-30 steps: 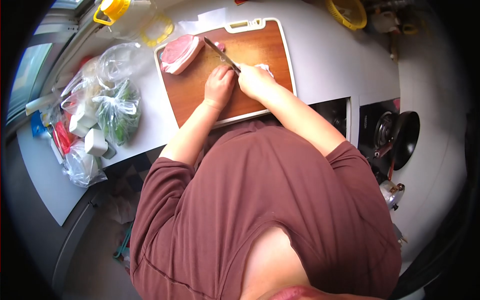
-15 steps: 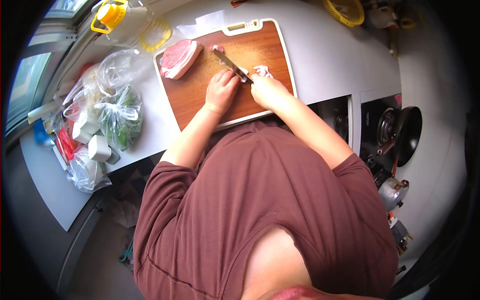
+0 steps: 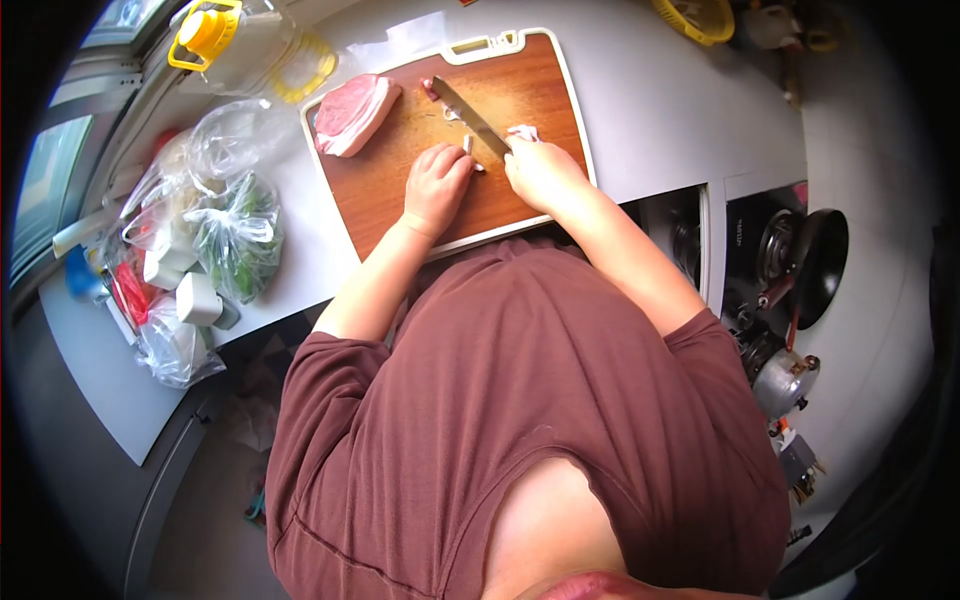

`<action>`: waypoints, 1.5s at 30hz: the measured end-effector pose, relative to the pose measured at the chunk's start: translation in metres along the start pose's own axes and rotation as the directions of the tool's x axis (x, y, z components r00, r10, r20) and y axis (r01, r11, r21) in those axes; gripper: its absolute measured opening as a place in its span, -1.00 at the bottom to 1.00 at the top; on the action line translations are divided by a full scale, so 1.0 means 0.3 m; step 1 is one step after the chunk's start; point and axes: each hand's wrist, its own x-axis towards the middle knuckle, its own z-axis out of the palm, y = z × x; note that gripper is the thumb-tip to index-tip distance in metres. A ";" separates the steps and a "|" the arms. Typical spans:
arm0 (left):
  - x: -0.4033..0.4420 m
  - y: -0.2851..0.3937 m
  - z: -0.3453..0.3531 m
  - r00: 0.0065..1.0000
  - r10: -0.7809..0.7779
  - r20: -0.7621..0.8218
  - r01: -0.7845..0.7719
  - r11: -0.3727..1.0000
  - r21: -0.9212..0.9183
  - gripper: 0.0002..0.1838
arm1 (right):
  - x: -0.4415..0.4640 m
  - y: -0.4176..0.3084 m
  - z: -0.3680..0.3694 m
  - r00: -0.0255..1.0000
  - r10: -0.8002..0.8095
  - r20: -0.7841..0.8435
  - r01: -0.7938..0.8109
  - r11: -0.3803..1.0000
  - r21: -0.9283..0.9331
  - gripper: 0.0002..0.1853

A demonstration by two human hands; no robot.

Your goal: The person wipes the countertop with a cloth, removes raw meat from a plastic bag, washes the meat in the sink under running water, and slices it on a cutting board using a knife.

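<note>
My right hand (image 3: 543,177) grips a kitchen knife (image 3: 470,117), its blade slanting to the upper left over a brown cutting board (image 3: 370,205) with a white rim. Fingers curled and close together, my left hand (image 3: 437,185) presses down left of the blade. A narrow white strip of pork fat (image 3: 468,145) shows at its fingertips; the rest is hidden under them. Small meat scraps (image 3: 430,90) lie by the knife tip. More whitish trimmings (image 3: 522,132) sit just beyond my right hand. A thick slab of raw pork (image 3: 357,113) rests at the board's upper left.
Left of the board are plastic bags, one with green vegetables (image 3: 240,240), and a white container (image 3: 199,299). A large yellow-capped bottle (image 3: 265,60) stands behind them. To the right are a stove (image 3: 752,235), a black pan (image 3: 822,268) and a pot (image 3: 785,382).
The knife has lifted away from the left fingers and shifted slightly right, uncovering white strips beside them. My left hand stays in nearly the same spot.
</note>
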 end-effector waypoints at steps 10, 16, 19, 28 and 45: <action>-0.073 0.081 -0.030 0.998 -0.039 0.052 0.036 0.998 0.049 -0.66 | -0.034 0.046 0.010 0.987 -0.101 -0.126 0.112 0.990 0.085 -0.77; -0.070 0.080 -0.067 0.994 0.012 0.110 -0.013 1.000 0.015 -0.63 | -0.127 0.002 -0.041 0.997 0.042 0.059 -0.052 0.983 0.177 -0.80; -0.072 0.075 -0.070 0.994 0.021 0.107 -0.019 0.999 -0.027 -0.62 | -0.166 -0.001 -0.016 0.999 -0.042 -0.009 0.043 0.988 0.151 -0.82; -0.046 0.029 -0.038 0.995 0.079 0.068 -0.075 0.995 -0.058 -0.62 | -0.179 -0.030 -0.010 0.994 0.020 0.108 -0.034 0.992 0.124 -0.75; -0.043 0.005 -0.019 0.999 0.035 0.011 -0.035 0.999 -0.039 -0.75 | -0.163 -0.033 0.006 0.988 0.051 0.149 -0.078 0.980 0.184 -0.75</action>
